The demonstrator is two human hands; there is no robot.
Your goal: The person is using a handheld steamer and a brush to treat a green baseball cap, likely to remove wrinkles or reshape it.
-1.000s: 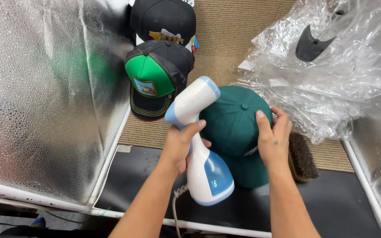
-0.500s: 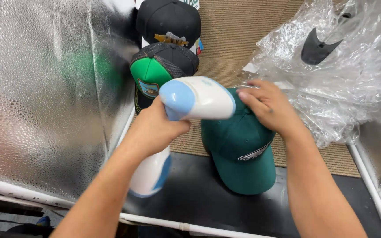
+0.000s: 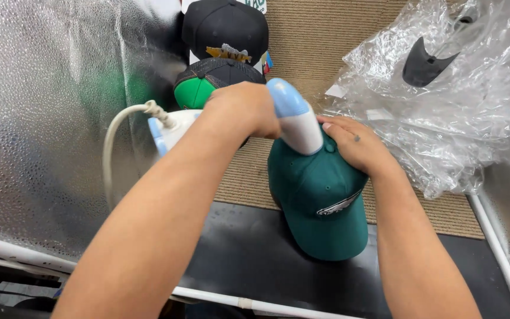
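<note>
My left hand [image 3: 244, 110] grips a white and light-blue handheld steamer [image 3: 295, 123], whose blue head points away from me over the crown of a dark green cap [image 3: 320, 199]. The steamer's body and white cord [image 3: 119, 131] stick out to the left of my wrist. My right hand [image 3: 354, 145] rests on the top right of the green cap, fingers touching the steamer's neck. The cap's brim points toward me over a black mat [image 3: 243, 254].
A black and green cap [image 3: 208, 82] and a black cap [image 3: 225, 26] lie behind, on tan ribbed carpet [image 3: 320, 35]. Crinkled clear plastic [image 3: 444, 100] with a dark brim piece inside sits at the right. Silver reflective panels [image 3: 36, 118] wall both sides.
The steamer has swung from lying sideways to pointing away over the cap's crown, its base and cord now to the left. My right hand stays on the cap. The view has come closer.
</note>
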